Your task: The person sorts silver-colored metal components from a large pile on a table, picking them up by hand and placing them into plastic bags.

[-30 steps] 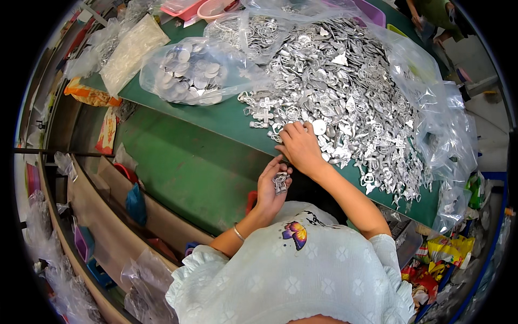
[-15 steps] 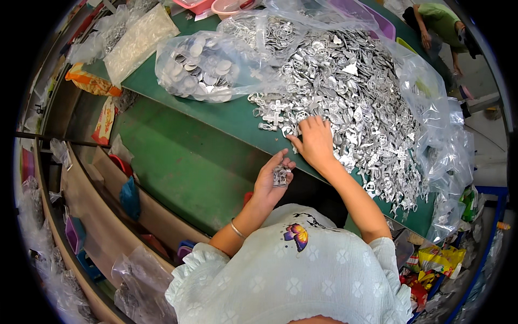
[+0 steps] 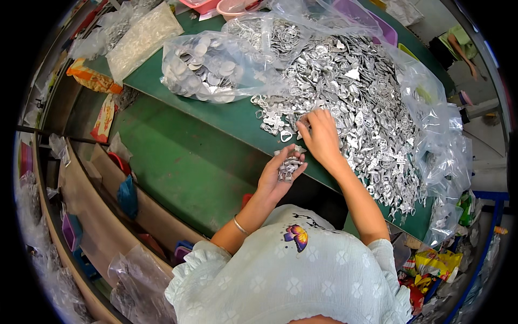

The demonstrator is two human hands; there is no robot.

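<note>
A big heap of small silver metal charms (image 3: 356, 102), some cross-shaped, is spread over the green table (image 3: 199, 114). My left hand (image 3: 276, 178) is cupped palm up just off the table's near edge, its fingers curled round a small handful of silver charms (image 3: 290, 168). Beyond it, my right hand (image 3: 324, 137) rests at the heap's near left edge. Its fingers are bent together with the thumb close by; whatever lies between the fingertips is hidden. A few cross charms (image 3: 274, 121) lie just left of that hand.
A clear bag of silver discs (image 3: 202, 67) sits left of the heap. Plastic sheeting (image 3: 431, 124) borders the heap's right side. Pink bowls (image 3: 232, 7) and a purple bin (image 3: 384, 27) stand behind. Shelving (image 3: 102, 200) lies to the left. Another person (image 3: 458, 43) is at the far right.
My left hand has risen slightly toward the heap, and more charms show in it. My right hand has shifted a little right, its fingers drawn closer together. The other person has moved.
</note>
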